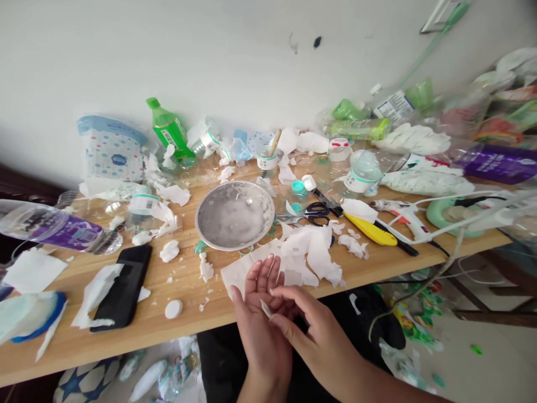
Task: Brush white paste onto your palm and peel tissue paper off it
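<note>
My left hand (pixel 262 319) is turned palm up at the table's front edge, its fingers stretched out and slightly curled. Over that palm, my right hand (pixel 312 324) is closed, with thumb and fingers pinching a small white twist of paper (pixel 265 309). Part of the left fingers is hidden behind the right hand. Just beyond the hands, torn white paper (pixel 312 252) lies in a crumpled heap on the table. A metal bowl (pixel 235 215) with cloudy whitish liquid stands behind my left hand.
Right of the bowl are scissors (pixel 316 212), a yellow-handled cutter (pixel 369 226) and a hot glue gun (pixel 403 218). A black phone (pixel 126 285), a white bottle cap (pixel 173 309) and a purple-labelled bottle (pixel 62 226) lie left. A green bottle (pixel 170 131) leans at the wall.
</note>
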`<state>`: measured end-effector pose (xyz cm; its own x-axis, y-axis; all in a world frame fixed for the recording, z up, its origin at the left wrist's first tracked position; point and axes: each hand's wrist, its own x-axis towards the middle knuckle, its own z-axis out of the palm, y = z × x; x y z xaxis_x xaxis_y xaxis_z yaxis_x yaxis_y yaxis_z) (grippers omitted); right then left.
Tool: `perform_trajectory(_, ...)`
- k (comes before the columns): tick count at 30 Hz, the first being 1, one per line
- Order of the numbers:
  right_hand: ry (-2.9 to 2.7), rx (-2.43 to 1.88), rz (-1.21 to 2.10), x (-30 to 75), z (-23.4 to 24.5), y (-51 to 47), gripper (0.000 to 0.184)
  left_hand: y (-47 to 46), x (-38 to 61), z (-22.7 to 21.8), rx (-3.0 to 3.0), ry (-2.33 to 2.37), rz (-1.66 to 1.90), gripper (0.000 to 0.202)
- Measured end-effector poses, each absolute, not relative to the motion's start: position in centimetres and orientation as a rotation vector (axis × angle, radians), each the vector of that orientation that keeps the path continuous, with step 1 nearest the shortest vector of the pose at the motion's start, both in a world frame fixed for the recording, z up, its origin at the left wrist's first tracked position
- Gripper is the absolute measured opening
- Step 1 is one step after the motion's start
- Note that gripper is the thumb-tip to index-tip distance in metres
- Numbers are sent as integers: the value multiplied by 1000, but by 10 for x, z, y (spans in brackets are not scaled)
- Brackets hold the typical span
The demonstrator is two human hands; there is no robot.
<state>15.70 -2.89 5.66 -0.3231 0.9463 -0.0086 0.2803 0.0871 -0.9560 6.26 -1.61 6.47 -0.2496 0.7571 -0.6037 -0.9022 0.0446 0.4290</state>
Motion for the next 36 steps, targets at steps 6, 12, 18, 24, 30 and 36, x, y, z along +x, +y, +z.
perform_trajectory(6,-1673,-1207,1291,162,56,-18,17,-15,56,63,-367,735,1549,48)
perform_trajectory(12,-1750,-1259,1285,168,62,-13,15,-16,49,54,-391,581,1499,47)
perform_trajectory(18,-1806,-1319,1372,164,59,-18,14,-20,60,54,-89,894,1677,52)
perform_trajectory(24,-1700,-1297,1323,159,50,-22,8,-20,63,35,357,1152,1806,52)
perform_trajectory(30,-1308,-1240,1360,155,47,-24,18,-29,55,25,740,1304,1919,41)
perform_trajectory(36,-1073,-1212,1501,157,46,-15,24,-46,47,34,625,1394,1575,25)
